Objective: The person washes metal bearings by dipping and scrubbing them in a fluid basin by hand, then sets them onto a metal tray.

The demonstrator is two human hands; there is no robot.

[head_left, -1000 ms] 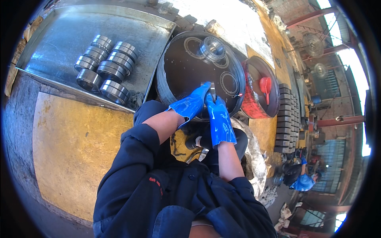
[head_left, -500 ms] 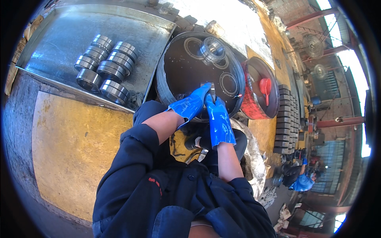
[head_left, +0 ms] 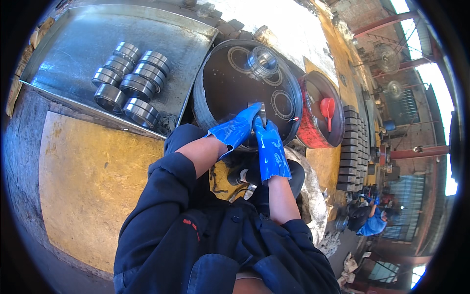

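Both my hands wear blue rubber gloves. My left hand [head_left: 236,131] and my right hand [head_left: 269,147] meet over the near rim of a round black basin [head_left: 230,83] of dark liquid. Together they grip a small steel ring [head_left: 256,109] that sticks up between the fingertips. A larger steel bearing [head_left: 262,61] stands in the liquid at the basin's far side, with ring outlines showing around it.
A metal tray [head_left: 73,59] at the left holds several steel bearings [head_left: 128,78] in two rows. A red bucket [head_left: 318,115] with a red scoop [head_left: 327,109] sits right of the basin. Stacked dark parts [head_left: 350,147] line the right. A person in blue [head_left: 374,223] crouches far right.
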